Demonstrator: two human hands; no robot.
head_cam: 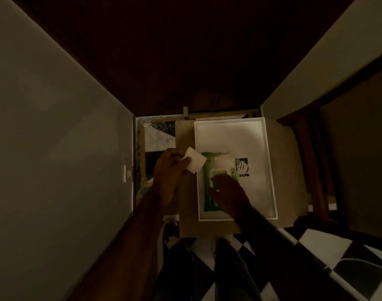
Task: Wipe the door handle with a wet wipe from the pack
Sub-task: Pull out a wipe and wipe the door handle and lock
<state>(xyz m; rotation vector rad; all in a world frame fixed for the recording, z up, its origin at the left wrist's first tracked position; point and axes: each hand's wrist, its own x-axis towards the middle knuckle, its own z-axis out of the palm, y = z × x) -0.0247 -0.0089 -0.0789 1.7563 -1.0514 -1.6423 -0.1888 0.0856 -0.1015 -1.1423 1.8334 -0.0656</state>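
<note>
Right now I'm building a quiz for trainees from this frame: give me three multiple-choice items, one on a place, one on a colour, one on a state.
1. Where does the pack lie?
A. in the white tray
B. on the floor tiles
C. on a chair

2. What colour is the pack?
A. red
B. green
C. blue

3. What is the left hand doing?
A. hanging empty
B. pressing on the pack
C. holding a white wipe

Answers:
1 A, the pack sits inside the tray's rim.
2 B, its wrapper shows green beside the right hand.
3 C, the wipe is pinched at the fingertips, clear of the pack, while the right hand rests on the pack.
</note>
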